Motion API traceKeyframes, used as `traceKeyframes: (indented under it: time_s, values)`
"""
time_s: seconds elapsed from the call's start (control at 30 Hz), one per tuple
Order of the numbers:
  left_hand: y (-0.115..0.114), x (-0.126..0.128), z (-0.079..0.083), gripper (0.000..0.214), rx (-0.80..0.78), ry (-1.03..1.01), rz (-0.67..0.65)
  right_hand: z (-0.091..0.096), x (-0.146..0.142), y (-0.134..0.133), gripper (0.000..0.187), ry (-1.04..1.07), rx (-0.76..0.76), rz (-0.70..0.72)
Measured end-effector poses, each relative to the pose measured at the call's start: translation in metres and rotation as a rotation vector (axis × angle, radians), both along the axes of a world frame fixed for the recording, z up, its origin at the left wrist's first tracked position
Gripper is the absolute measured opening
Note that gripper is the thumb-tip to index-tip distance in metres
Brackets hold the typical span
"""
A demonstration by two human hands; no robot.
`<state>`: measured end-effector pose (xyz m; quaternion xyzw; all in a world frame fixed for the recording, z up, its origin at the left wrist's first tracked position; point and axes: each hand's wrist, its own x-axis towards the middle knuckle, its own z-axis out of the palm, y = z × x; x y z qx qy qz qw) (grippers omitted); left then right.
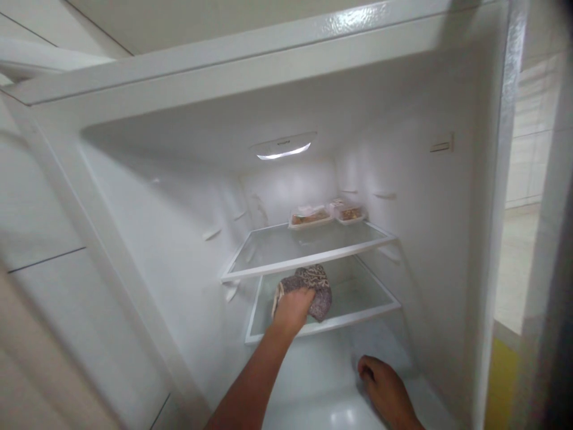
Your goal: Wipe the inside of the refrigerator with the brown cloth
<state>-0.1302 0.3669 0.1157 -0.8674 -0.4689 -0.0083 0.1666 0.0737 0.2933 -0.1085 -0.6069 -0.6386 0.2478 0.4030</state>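
Note:
My left hand (293, 307) is closed on a patterned cloth (320, 298), brownish-grey with pale markings. The bunched cloth lies on the lower glass shelf (358, 292) of a fridge, near its front edge. Lower and to the right, my right hand (382, 382) is loosely curled just above the white bottom of the compartment. Nothing shows between its fingers, and it is apart from the cloth.
Above the cloth is an upper glass shelf (304, 248) with a white frame. Two wrapped food trays, a left one (310, 217) and a right one (350, 213), sit at its back. A lit lamp (284, 146) is on the ceiling. Shelf supports (385, 196) jut from the side walls.

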Motion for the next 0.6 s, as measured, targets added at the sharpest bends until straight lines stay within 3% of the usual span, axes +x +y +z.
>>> traceKeyframes:
  time_s: [0.07,0.17,0.27,0.43,0.5,0.6]
  values:
    - [0.003,0.000,0.012,0.026,-0.007,0.054,-0.066,0.000,0.002,0.000,0.021,-0.011,-0.008,0.009]
    - [0.005,-0.007,0.031,0.031,0.090,0.248,-0.183,0.000,0.005,0.000,0.023,-0.001,-0.011,0.023]
    - [0.001,-0.023,0.037,0.034,0.257,0.516,-0.083,0.002,0.006,0.000,0.022,0.006,-0.004,0.023]
    - [-0.031,-0.059,0.009,0.042,0.340,0.711,0.363,0.002,0.006,-0.003,0.022,0.003,-0.016,0.024]
    - [-0.050,-0.074,-0.004,0.048,0.375,0.687,0.414,0.002,0.007,-0.004,0.022,0.006,-0.014,0.032]
    - [-0.076,-0.091,-0.013,0.053,0.412,0.592,0.382,0.000,0.007,-0.004,0.022,0.002,-0.012,0.044]
